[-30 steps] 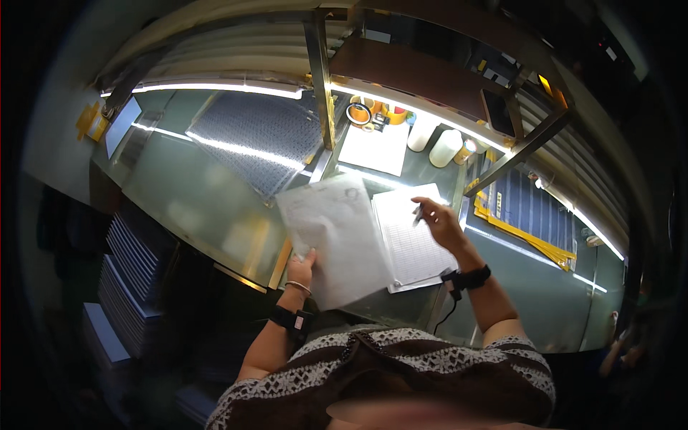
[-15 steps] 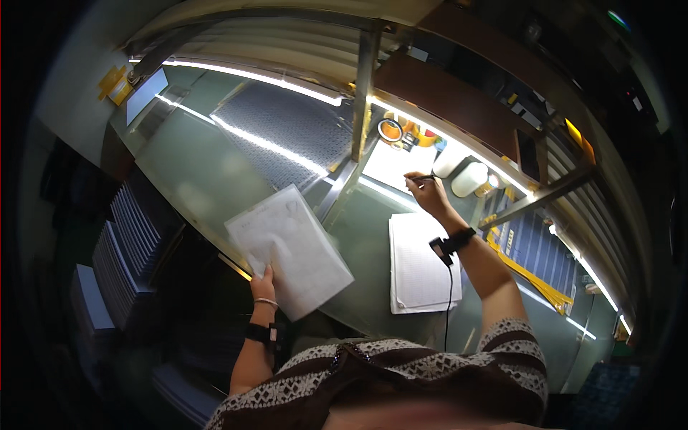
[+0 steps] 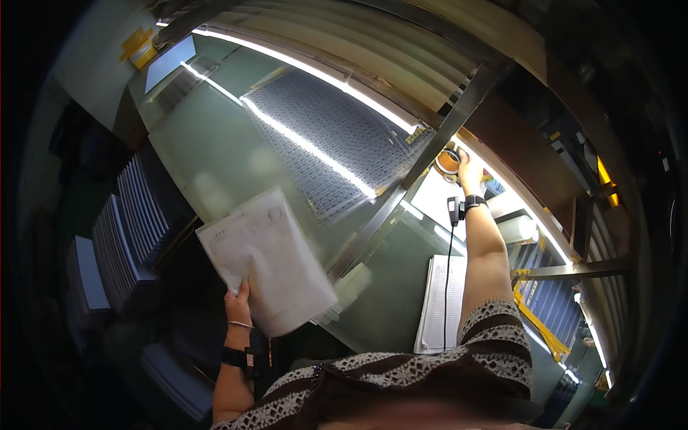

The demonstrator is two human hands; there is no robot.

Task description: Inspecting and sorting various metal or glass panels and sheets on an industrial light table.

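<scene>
My left hand (image 3: 237, 302) pinches the near left edge of a sheaf of white paper (image 3: 276, 269), which looks like it lies in a clear sleeve and has faint marks at its top. The sheaf is held up over the front edge of the glass-topped table (image 3: 193, 143). My right arm reaches far forward, and my right hand (image 3: 470, 174) is among small items under the light strip, beside a roll of tape (image 3: 448, 162). Its fingers are mostly hidden, so what they hold does not show. A stack of ruled sheets (image 3: 438, 304) lies below my right forearm.
A dark patterned sheet (image 3: 330, 136) lies on the glass at the back. A metal post (image 3: 459, 107) and bar cross the table. White bottles (image 3: 517, 229) stand right of my forearm. Stacked boards (image 3: 132, 236) fill the left side. A cable (image 3: 450, 287) hangs from my right wrist.
My right hand, which held a dark pen over the white sheet, has moved forward to the small items by the tape. My left hand and the paper have shifted slightly left in view.
</scene>
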